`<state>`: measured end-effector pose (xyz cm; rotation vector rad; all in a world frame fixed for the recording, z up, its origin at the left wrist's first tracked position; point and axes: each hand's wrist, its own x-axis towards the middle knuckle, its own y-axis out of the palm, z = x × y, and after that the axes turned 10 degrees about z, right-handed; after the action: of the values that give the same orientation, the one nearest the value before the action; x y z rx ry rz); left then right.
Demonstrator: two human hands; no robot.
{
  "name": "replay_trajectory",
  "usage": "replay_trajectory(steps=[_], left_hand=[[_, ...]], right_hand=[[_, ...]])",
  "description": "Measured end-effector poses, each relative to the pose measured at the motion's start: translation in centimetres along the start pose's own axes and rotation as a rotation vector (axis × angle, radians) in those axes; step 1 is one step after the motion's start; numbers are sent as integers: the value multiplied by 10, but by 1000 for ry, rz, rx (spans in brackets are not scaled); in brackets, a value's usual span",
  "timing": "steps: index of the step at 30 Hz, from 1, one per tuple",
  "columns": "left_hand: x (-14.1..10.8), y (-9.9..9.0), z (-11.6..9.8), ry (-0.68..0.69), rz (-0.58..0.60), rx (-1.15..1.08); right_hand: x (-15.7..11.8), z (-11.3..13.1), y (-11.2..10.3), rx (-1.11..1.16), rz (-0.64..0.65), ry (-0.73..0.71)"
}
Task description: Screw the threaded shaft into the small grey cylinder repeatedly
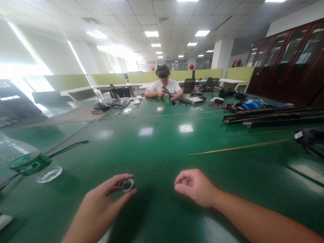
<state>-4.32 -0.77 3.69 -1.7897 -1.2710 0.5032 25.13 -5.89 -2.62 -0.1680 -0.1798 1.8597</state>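
Between the thumb and fingers of my left hand (106, 199) is a small round part (128, 185), dark with a pale grey ring-like face. Its exact kind is too blurred to tell. My right hand (196, 187) hovers over the green tabletop (162, 158) to the right, apart from the part. Its fingers are curled in with the thumb close to them. Whether anything small sits inside that curl is hidden. A clear plastic bottle (35, 162) with a green label is on the left side of the table.
Thin brass-coloured rods (227, 147) reach in from the right, by a black object (312, 140). Dark bars (273, 118) and a blue packet (253, 104) lie behind. A black cable (68, 147) is near the bottle. Across the table a person (164, 86) holds a power drill (165, 90).
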Motion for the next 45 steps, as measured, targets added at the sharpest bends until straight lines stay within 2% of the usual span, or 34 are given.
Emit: replay_trajectory(steps=[1,3,5,8,11,17,21,26,29,32,36,41,45], left_hand=[[14,10,-12,26,87,-36],[39,33,-37,112,162,-126],[56,58,-54,176,148,-219],[63,88,-58,220,139,-338],[56,102,-50,268,192,-384],[43,100,-48,408,237,-357],[41,99,-52,464,210,-351],[40,94,-51,460,222,-342],[41,91,-47,435,195,-311],[43,91,-43,396,179,-282],[44,92,-41,357,189,-250],[44,90,-43,377,184,-254],[43,89,-45,401,187,-265]], right_hand=[[1,-1,-2,32,0,19],[3,-3,-4,87,2,59],[4,-5,-5,114,-4,79],[4,-5,-2,82,-18,69],[2,-5,0,41,-7,40],[1,-5,1,89,16,-29],[0,-6,1,116,19,-49],[-4,-8,-1,72,2,-104],[-4,-8,-4,-39,-107,-138],[-3,-8,-7,-48,-205,-104],[-2,-7,-7,31,-167,-37],[0,-10,-6,23,-199,-54],[1,-13,-5,3,-172,-74]])
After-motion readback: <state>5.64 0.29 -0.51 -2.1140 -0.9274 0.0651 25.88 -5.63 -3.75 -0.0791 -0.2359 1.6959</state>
